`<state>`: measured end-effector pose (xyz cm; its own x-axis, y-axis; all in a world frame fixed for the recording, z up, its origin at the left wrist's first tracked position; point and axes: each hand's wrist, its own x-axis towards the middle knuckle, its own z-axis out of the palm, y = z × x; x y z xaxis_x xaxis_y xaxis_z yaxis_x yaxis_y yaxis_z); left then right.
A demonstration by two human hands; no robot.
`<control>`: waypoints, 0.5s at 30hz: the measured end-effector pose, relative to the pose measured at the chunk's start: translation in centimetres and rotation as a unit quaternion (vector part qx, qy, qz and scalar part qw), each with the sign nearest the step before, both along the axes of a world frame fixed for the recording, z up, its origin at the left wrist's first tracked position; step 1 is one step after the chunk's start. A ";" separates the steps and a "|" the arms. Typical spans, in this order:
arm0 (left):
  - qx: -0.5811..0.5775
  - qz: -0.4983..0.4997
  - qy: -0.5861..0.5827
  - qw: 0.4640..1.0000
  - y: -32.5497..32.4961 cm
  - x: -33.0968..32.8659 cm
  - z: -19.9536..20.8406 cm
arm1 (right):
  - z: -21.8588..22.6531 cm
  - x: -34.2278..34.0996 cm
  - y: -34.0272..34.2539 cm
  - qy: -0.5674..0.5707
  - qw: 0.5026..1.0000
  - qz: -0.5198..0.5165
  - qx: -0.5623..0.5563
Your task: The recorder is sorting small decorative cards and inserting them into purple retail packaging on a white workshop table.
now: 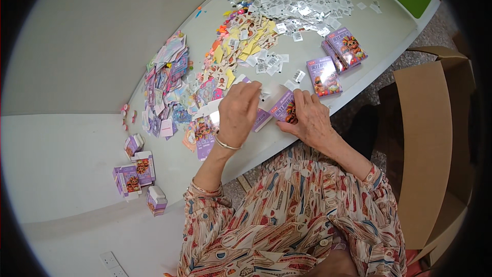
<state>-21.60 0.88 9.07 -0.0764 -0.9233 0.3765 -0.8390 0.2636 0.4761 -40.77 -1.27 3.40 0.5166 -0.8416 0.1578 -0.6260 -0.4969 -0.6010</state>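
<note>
My right hand (311,119) is closed around a small purple carton (282,107) with a colourful cartoon picture, near the table's front edge. Just left of it is my left hand (237,110), a bangle at its wrist, its fingers curled and pressed together. Whatever those fingertips may pinch is hidden. Beneath and between the hands lie another purple carton (261,120) and, by my left wrist, a purple-and-white printed carton (206,146). Small white printed packets (299,76) lie just beyond the right hand.
Heaped on the white table are white packets (302,3), yellow and picture cards (251,34), and pastel cards (166,80). Closed purple cartons (324,76) sit at the right edge; several open ones (145,168) sit at left. A large cardboard box (423,154) stands at right.
</note>
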 end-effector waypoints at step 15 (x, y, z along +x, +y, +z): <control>0.061 0.101 0.158 0.980 -2.3 8.3 -0.1 | -0.6 0.1 0.1 -0.052 0.999 -0.001 0.010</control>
